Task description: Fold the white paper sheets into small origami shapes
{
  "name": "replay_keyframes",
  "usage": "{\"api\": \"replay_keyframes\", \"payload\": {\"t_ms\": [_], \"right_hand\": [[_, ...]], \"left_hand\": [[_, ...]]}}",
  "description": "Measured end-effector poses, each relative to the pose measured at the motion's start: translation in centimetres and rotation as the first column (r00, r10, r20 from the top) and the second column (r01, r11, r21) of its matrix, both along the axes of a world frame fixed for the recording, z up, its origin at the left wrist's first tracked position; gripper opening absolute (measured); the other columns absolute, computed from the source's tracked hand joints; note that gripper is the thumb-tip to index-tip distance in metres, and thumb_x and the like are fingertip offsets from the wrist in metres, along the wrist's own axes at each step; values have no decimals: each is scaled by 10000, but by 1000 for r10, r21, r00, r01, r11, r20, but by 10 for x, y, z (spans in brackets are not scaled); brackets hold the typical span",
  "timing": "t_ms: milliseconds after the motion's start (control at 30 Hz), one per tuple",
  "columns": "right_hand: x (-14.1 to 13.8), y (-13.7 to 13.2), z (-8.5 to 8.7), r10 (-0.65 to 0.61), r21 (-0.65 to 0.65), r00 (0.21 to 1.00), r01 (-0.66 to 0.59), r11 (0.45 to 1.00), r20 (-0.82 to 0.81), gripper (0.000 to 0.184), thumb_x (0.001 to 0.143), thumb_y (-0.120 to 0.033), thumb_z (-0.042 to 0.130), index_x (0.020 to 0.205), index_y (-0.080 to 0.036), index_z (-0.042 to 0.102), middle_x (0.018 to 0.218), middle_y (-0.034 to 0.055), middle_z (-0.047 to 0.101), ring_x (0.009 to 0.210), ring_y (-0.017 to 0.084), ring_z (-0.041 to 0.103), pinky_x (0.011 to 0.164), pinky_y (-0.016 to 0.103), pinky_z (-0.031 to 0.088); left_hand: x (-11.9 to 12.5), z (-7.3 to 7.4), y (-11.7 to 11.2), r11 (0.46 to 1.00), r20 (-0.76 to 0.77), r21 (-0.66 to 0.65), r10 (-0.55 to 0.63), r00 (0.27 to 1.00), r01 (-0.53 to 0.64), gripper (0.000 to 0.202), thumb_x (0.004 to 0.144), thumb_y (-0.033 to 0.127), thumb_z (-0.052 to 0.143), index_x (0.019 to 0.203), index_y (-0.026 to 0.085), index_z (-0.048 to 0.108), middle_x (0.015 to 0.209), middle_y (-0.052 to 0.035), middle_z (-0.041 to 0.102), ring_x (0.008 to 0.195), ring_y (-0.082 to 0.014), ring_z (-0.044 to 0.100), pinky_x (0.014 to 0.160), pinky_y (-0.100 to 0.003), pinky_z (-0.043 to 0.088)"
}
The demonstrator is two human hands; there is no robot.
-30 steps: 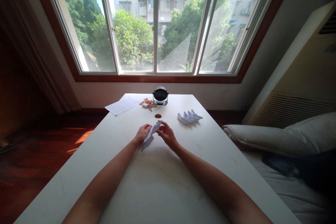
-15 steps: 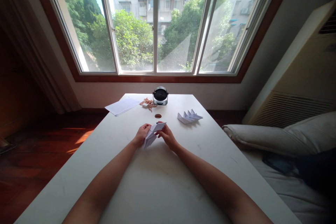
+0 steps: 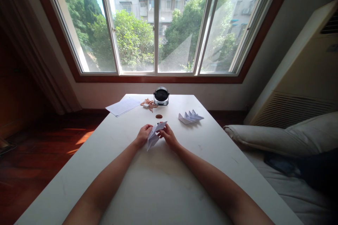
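A piece of folded white paper (image 3: 153, 137) is held up over the middle of the table, between my two hands. My left hand (image 3: 144, 134) grips its left side, fingers closed on the folds. On the other side, my right hand (image 3: 168, 135) pinches the upper right part, with some fingertips hidden behind the paper. The paper has pointed flaps, one reaching to the upper right and one down. Several folded paper boats (image 3: 190, 116) stand in a nested row on the table to the right of my hands.
The white table (image 3: 163, 182) has a round hole (image 3: 158, 116) beyond my hands. Behind it stand a round black device (image 3: 161, 95) and a tangled orange cord (image 3: 150, 103). Flat paper sheets (image 3: 123, 107) overhang the left edge. A sofa (image 3: 264, 140) is on the right.
The folded paper has tilted slightly between my hands, its lower point shifting a little right and down. Both hands stay in nearly the same place.
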State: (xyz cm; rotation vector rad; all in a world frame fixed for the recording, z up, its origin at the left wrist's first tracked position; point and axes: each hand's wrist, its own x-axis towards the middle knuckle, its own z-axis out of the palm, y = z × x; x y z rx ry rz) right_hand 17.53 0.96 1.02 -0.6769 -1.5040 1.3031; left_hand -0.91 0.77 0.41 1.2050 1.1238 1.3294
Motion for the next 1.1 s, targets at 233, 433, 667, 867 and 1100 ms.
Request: {"api": "replay_keyframes", "payload": {"t_ms": [233,433,667,867,1100], "right_hand": [[-1,7,-9,-33,-13,999,33,999,-40,463,794,-359,649,1197,-212,476,917,36,663,734,205,667,622,322,516],[1,8,-9,6,0,999,-6,1000,-41,425,852,-382,609,1222,-217,478,909,31,656,706,183,654,613,304,500],[0,12,-14,-28,-12,999,28,1000,-23,457,804,-346,644,1217,-210,501,879,18,650,699,172,624,606,288,495],[-1,18,-23,-59,-24,996,61,998,63,492,806,-373,655,1244,-193,521,874,28,642,705,173,588,592,283,491],[-2,14,-19,-29,-4,991,30,1000,133,433,784,-410,710,1113,-167,568,878,45,650,736,193,604,603,289,489]], "left_hand": [[-1,1,0,1000,12,8,-6,1000,6,341,755,463,701,894,154,660,760,-17,649,634,-129,534,616,-248,427],[-2,-3,2,1000,20,8,-11,1000,11,347,759,465,701,911,156,657,774,-20,659,646,-133,547,632,-253,433],[-2,-6,5,1000,-4,26,-10,1000,10,332,765,452,702,911,156,669,794,-24,659,694,-144,547,639,-251,427],[-2,-9,6,999,20,34,3,1000,-4,326,765,447,706,914,159,670,809,-26,659,693,-143,545,635,-252,425],[-4,-16,12,996,58,65,62,996,-66,294,767,435,706,869,169,635,763,3,603,674,-122,493,614,-230,397]]}}
